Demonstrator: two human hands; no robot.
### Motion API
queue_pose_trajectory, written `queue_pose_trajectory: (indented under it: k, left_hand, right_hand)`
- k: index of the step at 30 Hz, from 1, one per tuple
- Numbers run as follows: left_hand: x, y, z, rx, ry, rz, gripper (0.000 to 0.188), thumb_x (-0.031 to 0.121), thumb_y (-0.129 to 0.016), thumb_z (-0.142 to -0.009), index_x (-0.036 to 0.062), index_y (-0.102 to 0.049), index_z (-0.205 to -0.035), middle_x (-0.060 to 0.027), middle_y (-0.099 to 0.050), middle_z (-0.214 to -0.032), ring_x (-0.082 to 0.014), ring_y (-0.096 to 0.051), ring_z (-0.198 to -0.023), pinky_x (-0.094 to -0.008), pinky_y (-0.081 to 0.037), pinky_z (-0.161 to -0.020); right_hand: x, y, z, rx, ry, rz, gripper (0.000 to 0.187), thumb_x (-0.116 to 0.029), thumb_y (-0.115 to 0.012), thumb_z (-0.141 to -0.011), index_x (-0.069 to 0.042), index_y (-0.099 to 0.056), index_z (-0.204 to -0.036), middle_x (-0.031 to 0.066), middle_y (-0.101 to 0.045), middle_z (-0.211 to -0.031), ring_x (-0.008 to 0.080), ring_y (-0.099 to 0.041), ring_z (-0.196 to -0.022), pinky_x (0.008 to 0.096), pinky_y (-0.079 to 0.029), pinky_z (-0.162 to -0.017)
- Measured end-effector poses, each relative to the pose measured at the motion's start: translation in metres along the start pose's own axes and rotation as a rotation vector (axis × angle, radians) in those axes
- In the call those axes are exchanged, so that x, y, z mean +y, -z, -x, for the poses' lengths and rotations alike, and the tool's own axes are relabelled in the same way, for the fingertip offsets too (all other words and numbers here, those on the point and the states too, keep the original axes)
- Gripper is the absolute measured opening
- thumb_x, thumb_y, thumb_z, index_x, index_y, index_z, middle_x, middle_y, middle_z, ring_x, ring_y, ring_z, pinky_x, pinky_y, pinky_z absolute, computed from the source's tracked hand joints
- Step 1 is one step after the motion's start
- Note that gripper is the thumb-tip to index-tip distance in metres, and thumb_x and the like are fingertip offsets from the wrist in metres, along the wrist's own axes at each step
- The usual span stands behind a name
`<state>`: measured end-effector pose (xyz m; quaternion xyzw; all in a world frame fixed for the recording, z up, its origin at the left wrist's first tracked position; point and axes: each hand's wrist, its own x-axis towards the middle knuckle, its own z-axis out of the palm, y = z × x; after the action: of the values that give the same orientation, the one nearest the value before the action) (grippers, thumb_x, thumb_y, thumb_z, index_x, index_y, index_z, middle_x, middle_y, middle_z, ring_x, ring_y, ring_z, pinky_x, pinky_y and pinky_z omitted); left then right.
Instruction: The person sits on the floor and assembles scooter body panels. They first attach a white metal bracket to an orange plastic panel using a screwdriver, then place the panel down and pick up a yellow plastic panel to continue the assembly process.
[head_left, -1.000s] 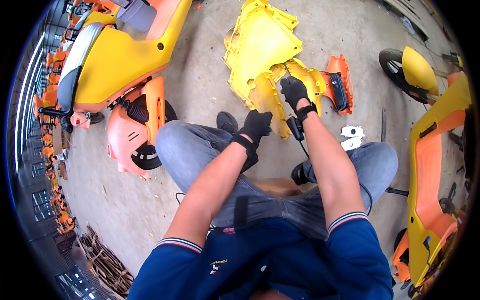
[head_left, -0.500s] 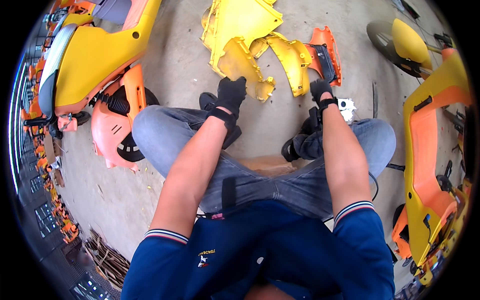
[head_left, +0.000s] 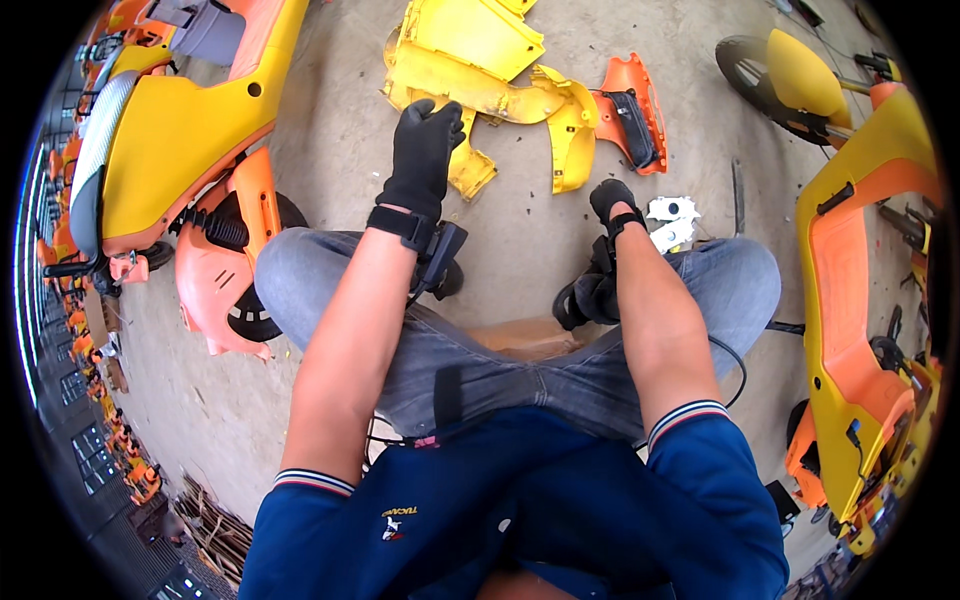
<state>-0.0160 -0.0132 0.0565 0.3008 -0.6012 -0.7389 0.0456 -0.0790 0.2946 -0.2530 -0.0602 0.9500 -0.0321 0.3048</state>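
Observation:
My left hand (head_left: 425,148), in a black glove, reaches forward with its fingers curled at the near edge of a yellow body panel (head_left: 450,85). The fingers seem to pinch that edge, though the hand hides the contact. Past my wrist, a narrow yellow tab (head_left: 472,172) of the panel points back toward me. A curved yellow panel end (head_left: 572,150) lies to its right. My right hand (head_left: 610,198), also gloved, is drawn in loosely above my right foot, apart from the panels. Nothing shows in it. An orange part with a dark insert (head_left: 640,120) lies beyond it.
Two white notched pieces (head_left: 672,222) lie right of my right hand. Yellow-orange scooter bodies stand at left (head_left: 180,130) and right (head_left: 840,290). A loose wheel (head_left: 765,85) is at far right. Brown sheet material (head_left: 520,338) lies between my legs, and a stick pile (head_left: 215,530) at lower left.
My left hand has moved forward and left, and the yellow panel's near part has swung left with it. My right hand has come slightly back, away from the curved yellow end and orange part.

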Motion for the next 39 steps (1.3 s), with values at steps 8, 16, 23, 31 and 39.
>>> queue_pose_trajectory:
  k: [8, 16, 23, 31, 39]
  left_hand:
    - [0.088, -0.006, 0.039, -0.247, -0.194, -0.085, 0.034, 0.019, -0.058, -0.096, -0.0021, -0.05, -0.122, -0.0133, -0.06, -0.115, -0.0246, -0.064, -0.104, -0.0328, -0.053, -0.092]
    - [0.095, 0.012, 0.032, -0.319, -0.157, -0.154, 0.033, 0.02, -0.057, -0.098, -0.001, -0.053, -0.122, -0.0103, -0.06, -0.118, -0.0235, -0.063, -0.109, -0.0331, -0.051, -0.094]
    - [0.097, 0.006, 0.03, -0.371, -0.134, -0.103, 0.032, 0.02, -0.058, -0.097, 0.0004, -0.055, -0.122, -0.0098, -0.061, -0.119, -0.0233, -0.063, -0.108, -0.034, -0.05, -0.095]
    - [0.093, 0.006, 0.026, -0.342, -0.091, -0.078, 0.032, 0.02, -0.058, -0.097, -0.0003, -0.055, -0.122, -0.0111, -0.061, -0.12, -0.0237, -0.063, -0.108, -0.0347, -0.051, -0.096]
    - [0.093, -0.003, 0.022, -0.34, -0.059, -0.084, 0.031, 0.018, -0.058, -0.097, -0.0009, -0.055, -0.121, -0.0113, -0.061, -0.12, -0.0242, -0.063, -0.107, -0.0351, -0.051, -0.096]
  right_hand:
    - [-0.051, 0.062, 0.052, 0.002, -0.457, -0.599, 0.081, -0.059, -0.072, -0.074, -0.002, -0.056, -0.129, 0.0196, -0.061, -0.127, 0.0327, -0.06, -0.117, 0.0427, -0.049, -0.097]
    - [-0.069, 0.073, 0.062, -0.235, -0.372, -0.741, 0.094, -0.067, -0.073, -0.07, 0.005, -0.05, -0.127, 0.0182, -0.069, -0.103, 0.0266, -0.069, -0.072, 0.0371, -0.055, -0.064]
    - [-0.09, 0.057, 0.054, -0.173, -0.343, -0.761, 0.095, -0.066, -0.074, -0.07, 0.006, -0.048, -0.125, 0.0143, -0.068, -0.091, 0.0202, -0.065, -0.061, 0.033, -0.054, -0.054]
    - [-0.109, 0.065, 0.057, -0.091, -0.383, -0.873, 0.092, -0.062, -0.074, -0.071, 0.006, -0.047, -0.125, 0.0171, -0.069, -0.097, 0.022, -0.067, -0.059, 0.0331, -0.054, -0.054]
    - [-0.099, 0.044, 0.034, -0.081, -0.4, -1.174, 0.063, -0.033, -0.081, -0.074, 0.002, -0.047, -0.115, 0.0087, -0.056, -0.074, 0.0189, -0.054, -0.049, 0.0338, -0.049, -0.043]
